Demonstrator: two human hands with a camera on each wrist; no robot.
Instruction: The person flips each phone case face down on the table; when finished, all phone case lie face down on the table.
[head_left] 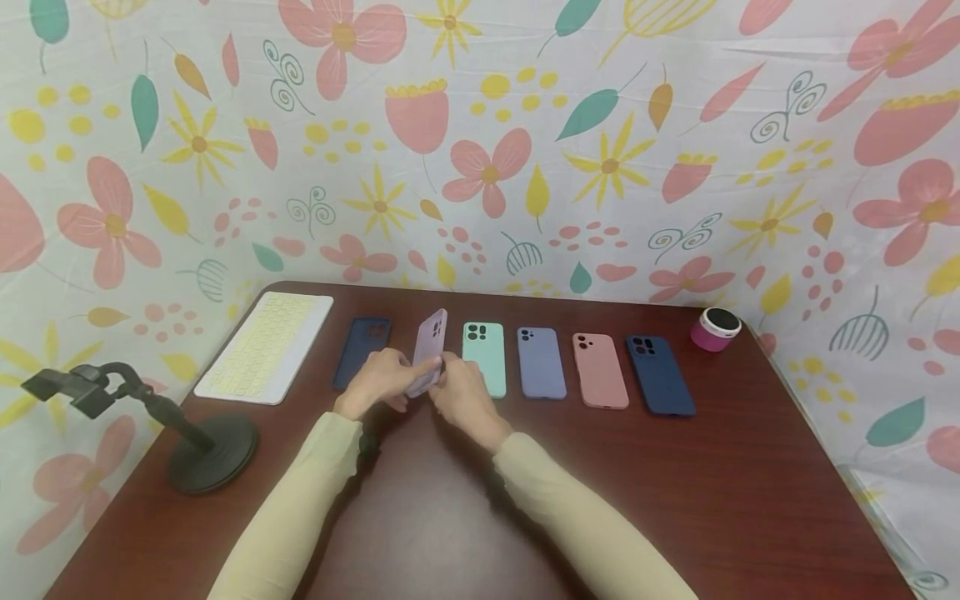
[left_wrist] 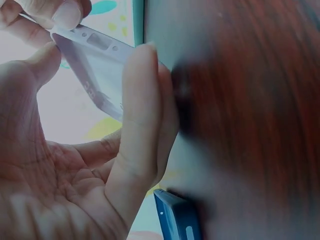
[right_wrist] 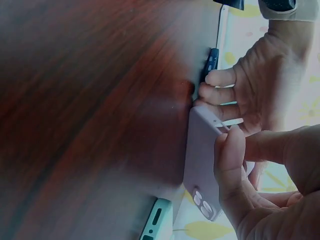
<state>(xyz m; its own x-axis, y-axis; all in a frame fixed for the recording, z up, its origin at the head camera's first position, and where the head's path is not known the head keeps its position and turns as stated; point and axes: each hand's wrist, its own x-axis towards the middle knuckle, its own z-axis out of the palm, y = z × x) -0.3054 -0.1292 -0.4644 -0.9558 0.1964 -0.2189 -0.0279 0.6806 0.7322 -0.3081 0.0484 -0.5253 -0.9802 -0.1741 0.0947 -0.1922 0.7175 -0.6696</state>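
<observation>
A pale lilac phone case [head_left: 429, 340] is held tilted up off the table between both hands. My left hand [head_left: 377, 379] grips one side; in the left wrist view its thumb [left_wrist: 141, 107] lies across the case [left_wrist: 90, 65]. On the other side my right hand [head_left: 467, 398] pinches the edge, also seen in the right wrist view, where the case back and camera holes [right_wrist: 202, 205] face out. Left of the hands lies a dark blue case [head_left: 352, 358], partly behind the left hand. Just right stands the row's mint green case [head_left: 487, 358], lying flat.
Farther right lie a periwinkle case [head_left: 542, 364], a pink case [head_left: 602, 372] and another dark blue case [head_left: 663, 379]. A white keyboard [head_left: 266, 350] and black stand [head_left: 213, 454] are at left. A small pink-and-white round device [head_left: 714, 333] sits at the back right corner.
</observation>
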